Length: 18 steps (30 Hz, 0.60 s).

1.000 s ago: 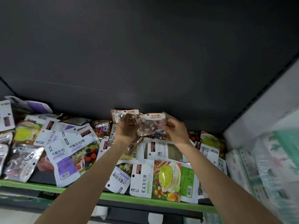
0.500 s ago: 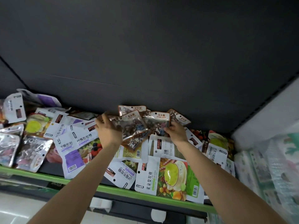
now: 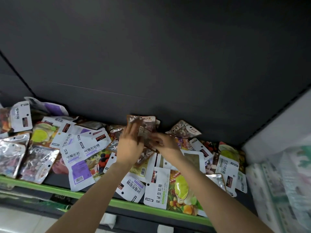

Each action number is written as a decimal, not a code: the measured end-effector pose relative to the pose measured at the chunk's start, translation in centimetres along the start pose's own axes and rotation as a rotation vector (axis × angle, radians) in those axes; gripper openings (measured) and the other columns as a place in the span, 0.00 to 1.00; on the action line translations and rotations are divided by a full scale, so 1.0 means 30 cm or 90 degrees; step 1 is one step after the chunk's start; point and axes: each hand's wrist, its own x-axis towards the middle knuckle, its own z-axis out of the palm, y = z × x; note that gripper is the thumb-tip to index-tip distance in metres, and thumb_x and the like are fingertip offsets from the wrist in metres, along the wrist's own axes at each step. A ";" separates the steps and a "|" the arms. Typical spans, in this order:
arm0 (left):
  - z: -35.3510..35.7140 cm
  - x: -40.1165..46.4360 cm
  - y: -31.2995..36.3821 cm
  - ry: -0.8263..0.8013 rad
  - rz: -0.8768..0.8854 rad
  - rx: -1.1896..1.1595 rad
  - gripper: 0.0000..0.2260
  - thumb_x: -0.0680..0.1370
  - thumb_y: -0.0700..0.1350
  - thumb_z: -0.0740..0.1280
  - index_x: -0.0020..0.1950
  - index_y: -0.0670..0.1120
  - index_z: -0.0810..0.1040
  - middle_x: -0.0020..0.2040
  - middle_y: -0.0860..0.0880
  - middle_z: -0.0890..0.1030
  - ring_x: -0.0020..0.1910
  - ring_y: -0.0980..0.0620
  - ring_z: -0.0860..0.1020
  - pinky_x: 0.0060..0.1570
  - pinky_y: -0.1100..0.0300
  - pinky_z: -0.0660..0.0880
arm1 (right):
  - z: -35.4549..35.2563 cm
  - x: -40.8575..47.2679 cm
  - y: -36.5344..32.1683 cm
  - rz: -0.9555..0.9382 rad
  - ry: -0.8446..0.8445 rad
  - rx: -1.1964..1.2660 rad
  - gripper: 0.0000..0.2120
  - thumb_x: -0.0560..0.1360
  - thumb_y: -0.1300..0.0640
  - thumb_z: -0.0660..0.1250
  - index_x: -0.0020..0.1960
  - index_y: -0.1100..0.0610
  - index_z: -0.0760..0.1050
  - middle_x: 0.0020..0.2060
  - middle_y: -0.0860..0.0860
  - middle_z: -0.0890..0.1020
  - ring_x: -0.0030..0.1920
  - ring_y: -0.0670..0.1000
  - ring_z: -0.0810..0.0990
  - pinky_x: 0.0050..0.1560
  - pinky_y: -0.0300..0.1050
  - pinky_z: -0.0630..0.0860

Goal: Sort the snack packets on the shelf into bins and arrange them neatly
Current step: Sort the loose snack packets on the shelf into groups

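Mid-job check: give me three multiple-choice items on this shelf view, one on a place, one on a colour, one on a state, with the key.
1. Where are the brown stone-candy packets the hands are working on?
A. At the back of the shelf, by the dark wall
B. On the floor
C. In a bin

2. What colour is the shelf's front edge?
A. Red
B. Green
C. Blue

3. What is the right hand doing?
A. Hanging idle
B. Lying flat on the wall
C. Gripping the brown packets

Key: 1 A, they stand against the dark wall; 2 B, the strip is green; 3 C, its fingers curl round them while the left hand touches them.
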 end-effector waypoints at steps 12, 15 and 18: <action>0.210 0.136 0.110 -0.414 -0.098 0.186 0.29 0.79 0.51 0.63 0.76 0.51 0.55 0.73 0.45 0.64 0.72 0.42 0.63 0.70 0.45 0.63 | -0.253 -0.011 0.207 0.131 0.307 -0.195 0.28 0.75 0.60 0.68 0.72 0.60 0.62 0.68 0.59 0.65 0.69 0.59 0.65 0.68 0.47 0.63; 0.219 0.129 0.094 -0.414 -0.111 0.080 0.29 0.78 0.49 0.64 0.76 0.50 0.55 0.73 0.44 0.66 0.70 0.41 0.67 0.67 0.46 0.67 | -0.270 -0.008 0.215 0.143 0.261 -0.371 0.19 0.77 0.56 0.65 0.67 0.55 0.69 0.64 0.56 0.70 0.65 0.59 0.66 0.62 0.50 0.66; 0.231 0.123 0.106 -0.417 -0.082 0.002 0.27 0.78 0.46 0.65 0.75 0.51 0.59 0.71 0.45 0.69 0.67 0.43 0.71 0.66 0.49 0.69 | -0.269 -0.016 0.200 0.100 0.219 -0.432 0.10 0.78 0.53 0.64 0.56 0.55 0.79 0.55 0.54 0.78 0.57 0.56 0.74 0.52 0.46 0.70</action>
